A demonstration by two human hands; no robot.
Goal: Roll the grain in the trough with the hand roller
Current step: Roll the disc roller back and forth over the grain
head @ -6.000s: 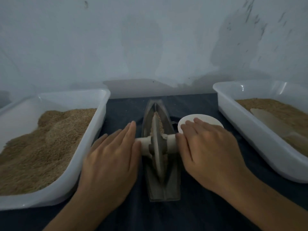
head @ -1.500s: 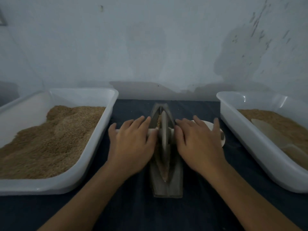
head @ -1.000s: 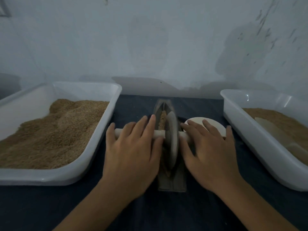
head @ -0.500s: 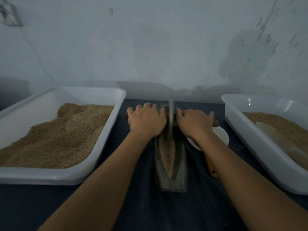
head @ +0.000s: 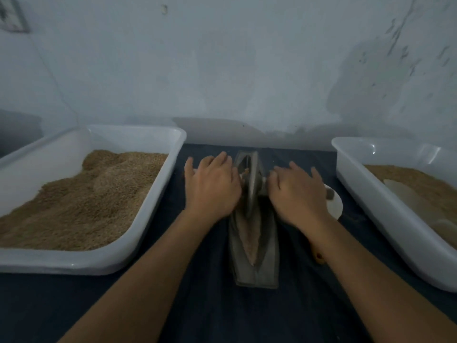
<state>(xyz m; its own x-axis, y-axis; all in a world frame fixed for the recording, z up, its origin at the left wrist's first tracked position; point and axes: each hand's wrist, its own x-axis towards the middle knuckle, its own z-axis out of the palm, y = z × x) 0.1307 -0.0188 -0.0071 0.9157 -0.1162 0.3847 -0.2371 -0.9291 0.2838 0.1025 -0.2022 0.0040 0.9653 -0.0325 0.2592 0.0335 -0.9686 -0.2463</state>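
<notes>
So the hand roller (head: 251,186) is sitting upright in the far half of the trough (head: 253,243), disc on edge in the groove, and its axle sticks out to both sides under the palms. Left hand (head: 212,188) lies flat on the left end of the axle, fingers pretty much straight and pointing away, not wrapped around anything. Right hand (head: 298,191) does the same on the right end, fingers stretched out and a bit spread. Grain (head: 249,237) fills the near half of the groove, in front of the disc. The trough sits on a dark cloth (head: 217,308), between a white tray (head: 153,214) heaped with grain on the left and another white tray (head: 385,219) on the right. A small white dish (head: 335,205) peeks out just beside the right hand. Behind it all there's a pale, blotchy wall (head: 247,70).
</notes>
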